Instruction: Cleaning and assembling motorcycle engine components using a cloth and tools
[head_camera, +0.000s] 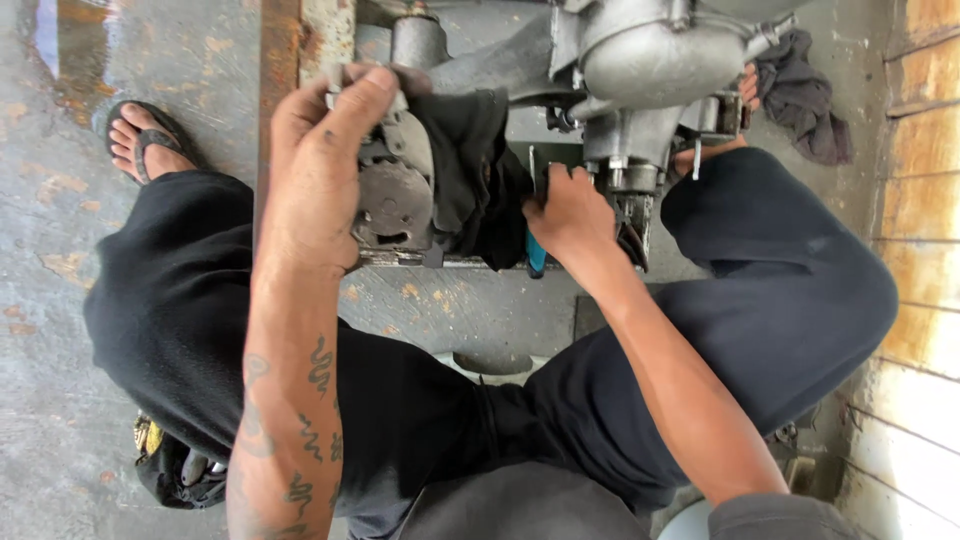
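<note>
**Desk:** What did the head camera show of the hands?

**Operator:** I saw the left hand raised in front of the view, palm down, forearm running up from the bottom edge, fingers curled over the top of a worn grey metal part and clamped on it. A black rag lay draped against that part, just beside the thumb. The right hand reached forward from the lower right, wrist bent, fingers closed around a blue-handled tool whose tip I could not make out; it sat pressed against the base of the silver engine casing.

**Desk:** Any containers?

**Operator:** One, as far as I could tell: a dark open bag on the concrete floor at the lower left, under the left knee. Something pale and something yellow showed inside, too small for me to identify.

**Desk:** And the count?

**Operator:** Two hands, both gripping. Two rags: the black one by the left hand, and a second dark cloth crumpled on the floor at the upper right, well apart from the first. Two feet in sandals; the left sandal was plain at the upper left, the right foot mostly hidden behind the casing. One casing, one held metal part, one rusty steel beam running along the left of the work. The person sat with knees spread, the work between them.
</note>
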